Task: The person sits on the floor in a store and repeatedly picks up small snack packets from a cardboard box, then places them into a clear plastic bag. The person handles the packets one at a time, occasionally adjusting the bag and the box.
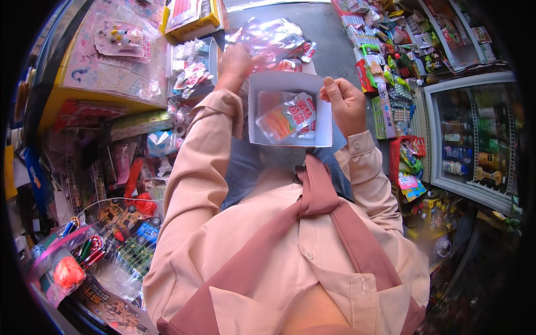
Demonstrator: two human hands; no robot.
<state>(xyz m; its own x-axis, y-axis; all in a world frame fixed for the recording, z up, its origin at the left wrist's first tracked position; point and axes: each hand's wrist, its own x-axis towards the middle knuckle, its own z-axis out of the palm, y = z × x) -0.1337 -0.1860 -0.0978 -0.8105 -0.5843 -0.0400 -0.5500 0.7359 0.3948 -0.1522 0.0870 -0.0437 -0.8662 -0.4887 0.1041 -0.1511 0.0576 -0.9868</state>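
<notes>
My right hand (346, 102) grips the right wall of a small white cardboard box (291, 80) in front of my body, thumb on its rim. Inside the box lie a few flat snack packets (287, 119) with clear windows and red printed writing. Beyond the box, my left hand (238, 63) is at the near left edge of a heap of shiny clear plastic packaging (274, 37). Its fingertips are blurred against the plastic, so whether they hold anything cannot be made out. Red and white packets (289, 65) show under the plastic.
Left of my left hand stands a bin of small sachets (192, 75). A yellow-sided stand with sticker sheets (96, 79) is farther left. Bagged toys (130, 238) lie at lower left. On the right are snack shelves (398, 63), a red basket (395, 161) and a glass-door drinks fridge (473, 138).
</notes>
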